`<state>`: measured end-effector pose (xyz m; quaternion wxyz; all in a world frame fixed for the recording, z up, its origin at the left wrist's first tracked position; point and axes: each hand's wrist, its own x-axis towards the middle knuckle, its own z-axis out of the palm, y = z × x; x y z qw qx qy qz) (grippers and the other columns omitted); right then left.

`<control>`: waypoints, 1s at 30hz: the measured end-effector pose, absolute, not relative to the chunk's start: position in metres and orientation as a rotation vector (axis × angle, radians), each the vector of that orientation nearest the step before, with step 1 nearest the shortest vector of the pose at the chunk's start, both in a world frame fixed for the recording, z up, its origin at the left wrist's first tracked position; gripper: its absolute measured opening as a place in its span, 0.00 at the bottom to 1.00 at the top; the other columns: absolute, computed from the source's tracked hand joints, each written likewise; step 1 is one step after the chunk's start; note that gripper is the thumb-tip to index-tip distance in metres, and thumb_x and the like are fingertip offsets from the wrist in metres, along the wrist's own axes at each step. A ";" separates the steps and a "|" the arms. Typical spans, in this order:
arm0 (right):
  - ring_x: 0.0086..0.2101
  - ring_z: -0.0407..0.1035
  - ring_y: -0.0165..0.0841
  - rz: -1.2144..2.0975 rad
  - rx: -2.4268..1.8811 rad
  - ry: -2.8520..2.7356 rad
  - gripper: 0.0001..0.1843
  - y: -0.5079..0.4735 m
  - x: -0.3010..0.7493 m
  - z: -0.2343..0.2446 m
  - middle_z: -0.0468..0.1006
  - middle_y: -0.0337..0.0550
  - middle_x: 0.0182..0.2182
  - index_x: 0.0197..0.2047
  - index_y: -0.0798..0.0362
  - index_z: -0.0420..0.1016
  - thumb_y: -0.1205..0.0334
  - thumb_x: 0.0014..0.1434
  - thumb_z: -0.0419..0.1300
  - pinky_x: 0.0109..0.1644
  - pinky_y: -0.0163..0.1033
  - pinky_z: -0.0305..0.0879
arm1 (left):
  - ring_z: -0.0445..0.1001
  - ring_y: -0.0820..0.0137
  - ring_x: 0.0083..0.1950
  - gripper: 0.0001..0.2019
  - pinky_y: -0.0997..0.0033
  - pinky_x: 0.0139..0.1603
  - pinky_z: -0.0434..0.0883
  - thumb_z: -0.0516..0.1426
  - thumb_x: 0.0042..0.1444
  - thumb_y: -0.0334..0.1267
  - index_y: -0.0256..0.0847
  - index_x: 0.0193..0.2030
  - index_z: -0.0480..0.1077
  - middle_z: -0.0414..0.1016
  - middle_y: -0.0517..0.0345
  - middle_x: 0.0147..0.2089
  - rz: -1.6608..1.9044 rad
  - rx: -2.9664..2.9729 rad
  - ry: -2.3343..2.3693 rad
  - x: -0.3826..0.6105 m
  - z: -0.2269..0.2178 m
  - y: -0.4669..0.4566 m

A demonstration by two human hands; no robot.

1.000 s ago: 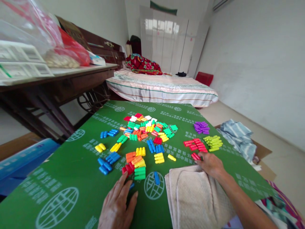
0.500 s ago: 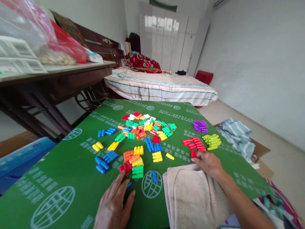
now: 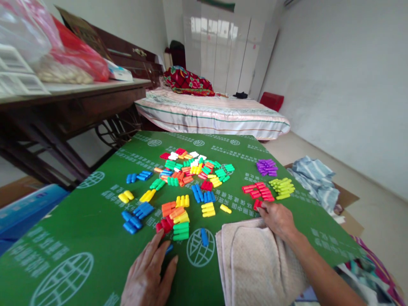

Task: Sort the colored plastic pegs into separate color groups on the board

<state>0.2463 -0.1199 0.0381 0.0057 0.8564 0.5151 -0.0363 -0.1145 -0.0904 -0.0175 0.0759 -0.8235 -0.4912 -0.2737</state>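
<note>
Many small coloured plastic pieces lie on a green printed board [image 3: 95,238]. A mixed heap [image 3: 191,170] sits in the middle, with sorted groups at the right: purple [image 3: 267,167], lime [image 3: 282,188] and red [image 3: 259,192]. My left hand [image 3: 147,274] lies flat and open on the board, its fingertips by a red piece [image 3: 164,224] and a blue piece [image 3: 169,247]. My right hand [image 3: 278,218] rests at the edge of a beige folded towel [image 3: 255,263], fingers curled against a red piece [image 3: 257,204] just below the red group.
A dark wooden table [image 3: 79,106] with plastic bags stands at the left. A bed [image 3: 210,114] with a striped cover is behind the board. A blue-striped cloth [image 3: 315,178] lies on a cardboard box at the right. A blue box [image 3: 22,208] sits at the lower left.
The view has drifted slightly, so everything sits a little lower left. My right hand has nudged the red piece closer to the red group. My left hand stays flat.
</note>
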 end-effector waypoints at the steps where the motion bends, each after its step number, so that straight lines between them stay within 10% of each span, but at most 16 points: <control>1: 0.33 0.74 0.33 -0.104 2.683 1.597 0.17 -0.120 0.246 0.038 0.81 0.42 0.32 0.36 0.46 0.76 0.51 0.63 0.47 0.30 0.33 0.55 | 0.71 0.60 0.55 0.18 0.61 0.51 0.71 0.50 0.57 0.48 0.43 0.51 0.68 0.67 0.51 0.61 -0.834 -2.469 -1.469 -0.114 -0.018 -0.090; 30: 0.34 0.75 0.35 -0.176 2.756 1.455 0.22 -0.110 0.249 0.029 0.81 0.43 0.33 0.34 0.45 0.77 0.49 0.63 0.43 0.30 0.34 0.59 | 0.69 0.59 0.57 0.17 0.59 0.53 0.71 0.52 0.57 0.44 0.41 0.51 0.69 0.66 0.49 0.61 -0.788 -2.458 -1.503 -0.112 -0.017 -0.098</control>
